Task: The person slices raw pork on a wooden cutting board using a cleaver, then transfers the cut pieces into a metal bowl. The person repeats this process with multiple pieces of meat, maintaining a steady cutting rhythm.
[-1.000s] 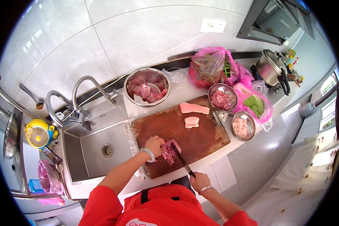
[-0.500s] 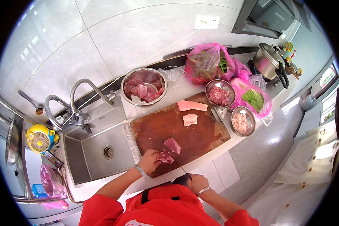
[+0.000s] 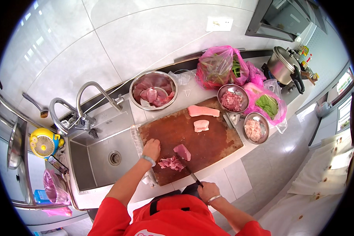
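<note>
The right hand [image 3: 208, 191] has its grip closed around the handle of a knife [image 3: 188, 170], whose blade slants away over the chopping board [image 3: 210, 147]. The left hand [image 3: 152, 148] rests near the board's left side, fingers curled downward; whether that grip encloses anything, I cannot tell. A dark pink meat chunk [image 3: 182, 152] sits on the nearer half of the board, and a loose pile of cut meat [image 3: 171, 163] lies just beside it, towards the person and to the left. The blade's far end is close by both, though contact is unclear. Two paler pieces, a long strip [image 3: 203, 111] and a short block [image 3: 201, 126], lie well apart from these, towards the back. The board is on the pale tabletop [image 3: 200, 94], the sink [image 3: 76, 167] to its left. The chunk looks fairly light, soft and moist, so it probably slides and squashes under pressure; it seems best pinned from above on the side away from the blade, fingertips tucked back. The cut bits look limp and likely to cling together, better scooped from beneath as a heap than pinched singly. The knife, stiff and slender, is best held by its dark handle, well clear of the edge
</note>
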Demonstrator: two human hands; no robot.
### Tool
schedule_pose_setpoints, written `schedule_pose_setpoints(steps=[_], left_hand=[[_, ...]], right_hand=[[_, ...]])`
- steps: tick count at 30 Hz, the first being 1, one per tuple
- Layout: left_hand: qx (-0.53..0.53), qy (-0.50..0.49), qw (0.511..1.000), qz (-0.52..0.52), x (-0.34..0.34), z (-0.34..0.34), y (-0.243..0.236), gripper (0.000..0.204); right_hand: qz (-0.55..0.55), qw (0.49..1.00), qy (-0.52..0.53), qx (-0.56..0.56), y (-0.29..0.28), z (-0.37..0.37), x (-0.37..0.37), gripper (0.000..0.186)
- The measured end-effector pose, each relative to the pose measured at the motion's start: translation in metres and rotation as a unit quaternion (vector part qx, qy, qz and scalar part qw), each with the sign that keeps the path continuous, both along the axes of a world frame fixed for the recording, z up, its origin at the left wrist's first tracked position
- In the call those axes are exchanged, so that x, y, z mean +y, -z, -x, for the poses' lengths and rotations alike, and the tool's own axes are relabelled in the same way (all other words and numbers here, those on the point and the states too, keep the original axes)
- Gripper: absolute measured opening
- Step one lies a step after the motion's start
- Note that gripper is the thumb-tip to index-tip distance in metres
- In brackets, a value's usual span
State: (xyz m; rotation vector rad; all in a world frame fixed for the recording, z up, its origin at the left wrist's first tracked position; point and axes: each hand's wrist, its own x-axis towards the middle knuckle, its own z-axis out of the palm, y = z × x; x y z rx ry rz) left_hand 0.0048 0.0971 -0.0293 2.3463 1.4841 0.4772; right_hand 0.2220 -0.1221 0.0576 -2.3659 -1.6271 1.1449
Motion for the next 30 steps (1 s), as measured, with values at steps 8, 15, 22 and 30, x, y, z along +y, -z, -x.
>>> schedule_pose_setpoints(steps=[8,15,22,30], left_hand=[[0.043,0.030,0.984,0.171,-0.015,0.000,-0.034,0.019],[-0.089,0.000,0.982,0.167,-0.087,-0.007,-0.034,0.044],[-0.081,0.027,0.990,0.111,-0.098,-0.010,-0.036,0.066],[-0.180,0.014,0.971,0.158,-0.091,-0.015,-0.034,0.065]], right_hand=[[0.024,0.988,0.081,0.131,0.032,-0.023,-0.010,0.033],[-0.012,0.990,0.046,0.136,0.024,-0.001,-0.004,0.031],[0.118,0.924,0.169,0.322,0.030,-0.018,0.004,0.027],[0.160,0.877,0.153,0.427,0.050,-0.001,0.025,0.024]])
